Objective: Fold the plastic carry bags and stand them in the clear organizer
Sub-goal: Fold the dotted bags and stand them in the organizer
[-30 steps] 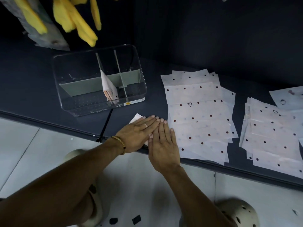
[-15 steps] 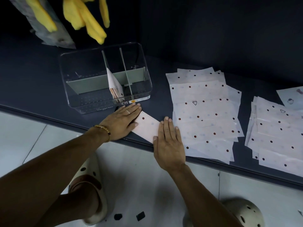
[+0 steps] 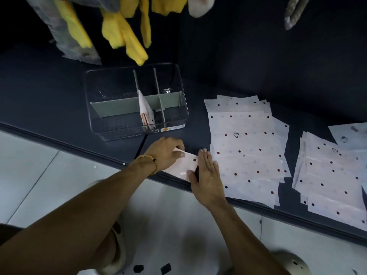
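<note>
A narrow folded white dotted bag lies on the dark counter near its front edge. My left hand pinches the strip's left end, which lifts off the counter. Flat on the strip's right end rests my right hand, fingers straight. Behind them stands the clear organizer with grey dividers; one folded bag leans upright in its middle compartment. A stack of unfolded dotted bags lies to the right of my hands.
A second stack of dotted bags lies at the far right. Yellow cloth items hang above the organizer. The counter's front edge runs diagonally; white floor tiles and pale clogs show below.
My left hand went from pressing flat on the strip to pinching and lifting its left end. My right hand stayed flat on the right end. The view shifted slightly.
</note>
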Motion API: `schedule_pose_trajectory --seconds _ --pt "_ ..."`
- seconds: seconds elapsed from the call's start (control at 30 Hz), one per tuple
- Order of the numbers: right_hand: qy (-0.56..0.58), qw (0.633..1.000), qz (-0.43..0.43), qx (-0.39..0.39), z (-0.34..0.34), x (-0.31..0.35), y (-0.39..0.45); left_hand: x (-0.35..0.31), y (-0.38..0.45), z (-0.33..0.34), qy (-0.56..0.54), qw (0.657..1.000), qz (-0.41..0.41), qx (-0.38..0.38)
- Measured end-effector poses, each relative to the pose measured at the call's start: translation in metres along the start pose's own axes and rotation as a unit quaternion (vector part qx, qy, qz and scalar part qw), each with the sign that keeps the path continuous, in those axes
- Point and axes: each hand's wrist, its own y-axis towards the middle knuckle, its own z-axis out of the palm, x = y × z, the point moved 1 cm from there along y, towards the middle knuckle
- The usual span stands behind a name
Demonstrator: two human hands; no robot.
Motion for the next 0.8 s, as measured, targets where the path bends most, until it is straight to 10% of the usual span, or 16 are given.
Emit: schedule_pose_trajectory --seconds 0.27,0.47,0.8 --pt "0.402 0.906 0.126 -0.043 -0.061 0.045 0.033 0.004 -0.02 -0.041 -0.454 0.871 -0.087 -0.168" --pt "0.375 0.897 0.13 -0.193 -0.083 0.075 0.072 0.024 -0.011 -0.06 -0.357 0.801 -0.18 -0.445" --pt "0.303 0.927 0.087 -0.206 -0.058 0.118 0.127 0.052 0.003 -0.069 -0.207 0.854 -0.267 -0.396"
